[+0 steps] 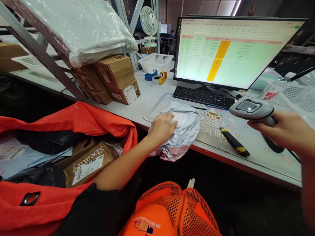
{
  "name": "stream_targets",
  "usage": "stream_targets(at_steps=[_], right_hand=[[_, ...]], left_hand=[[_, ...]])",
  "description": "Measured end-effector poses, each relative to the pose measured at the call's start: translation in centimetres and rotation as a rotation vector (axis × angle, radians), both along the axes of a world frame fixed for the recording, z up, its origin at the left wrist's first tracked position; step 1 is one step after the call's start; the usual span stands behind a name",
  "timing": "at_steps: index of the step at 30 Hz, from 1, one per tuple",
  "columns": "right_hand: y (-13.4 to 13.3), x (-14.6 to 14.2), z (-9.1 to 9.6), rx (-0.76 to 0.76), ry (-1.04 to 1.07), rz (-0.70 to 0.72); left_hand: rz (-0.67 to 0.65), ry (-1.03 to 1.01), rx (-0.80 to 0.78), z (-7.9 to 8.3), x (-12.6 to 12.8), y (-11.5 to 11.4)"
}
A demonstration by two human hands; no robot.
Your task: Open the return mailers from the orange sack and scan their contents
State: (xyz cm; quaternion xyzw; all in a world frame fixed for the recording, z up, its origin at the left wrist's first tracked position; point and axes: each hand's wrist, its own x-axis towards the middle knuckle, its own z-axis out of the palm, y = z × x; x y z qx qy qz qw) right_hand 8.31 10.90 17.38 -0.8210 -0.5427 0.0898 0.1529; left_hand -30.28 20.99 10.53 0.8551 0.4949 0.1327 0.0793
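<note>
My right hand (286, 129) is wrapped round the handle of a grey barcode scanner (253, 108), held above the right part of the desk. A crumpled pale plastic mailing bag (183, 131) lies at the desk's front edge, its lower end hanging over. My left hand (162, 127) rests on the left side of this bag, with thumb and fingers apart. Between the bag and the scanner, a black and yellow utility knife (235, 142) lies on the printed desk mat (214, 137).
At left, an open red-orange sack (103, 118) holds several parcels. Cardboard boxes (118, 78) stand under a plastic-wrapped pack (83, 29). The monitor (228, 52) and keyboard (201, 97) are behind the mat, tape dispensers (158, 78) beyond the boxes, and a bottle (275, 87) at right.
</note>
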Motion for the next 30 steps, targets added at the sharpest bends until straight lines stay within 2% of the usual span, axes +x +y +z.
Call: stream_targets(at_steps=[3, 6, 8, 12, 15, 17, 20, 22, 24, 26, 28, 30], right_hand=[[-0.3, -1.7, 1.3, 0.024, 0.033, 0.091], [-0.1, -3.5, 2.5, 0.001, 0.058, 0.237], [0.5, -4.7, 3.5, -0.054, 0.083, 0.35], [2.3, -7.2, 5.6, -0.283, 0.23, 0.547], [4.0, -9.0, 6.5, -0.41, 0.375, 0.615], [5.0, -10.0, 6.7, -0.453, 0.395, 0.593], [5.8, -11.0, 6.6, -0.451, 0.353, 0.607], [5.9, -11.3, 6.4, -0.412, 0.337, 0.668], [5.7, -11.2, 6.4, -0.379, 0.328, 0.712], [5.7, -11.1, 6.6, -0.377, 0.32, 0.734], [5.9, -11.0, 6.8, -0.41, 0.32, 0.752], [6.4, -11.1, 6.8, -0.352, 0.339, 0.729]], left_hand=[[-0.032, -0.033, -0.15, -2.0, 0.7, -0.1], [-0.003, -0.041, -0.212, -2.7, 0.6, 0.4], [0.025, -0.035, -0.253, -2.7, 0.3, 0.6], [0.091, -0.036, -0.258, -2.6, 0.2, 0.3], [0.128, -0.004, -0.251, -2.6, 0.2, 0.1], [0.105, 0.027, -0.289, -2.3, 0.0, 0.3], [0.0, 0.052, -0.356, -1.6, -0.8, 0.6], [-0.012, 0.004, -0.266, -1.2, -1.6, 0.4], [0.022, -0.081, -0.1, -0.9, -2.4, -0.7], [0.021, -0.146, 0.003, -0.7, -3.1, -2.5], [-0.029, -0.19, 0.022, -0.5, -3.6, -4.8], [-0.109, -0.219, 0.009, -0.2, -3.6, -7.1]])
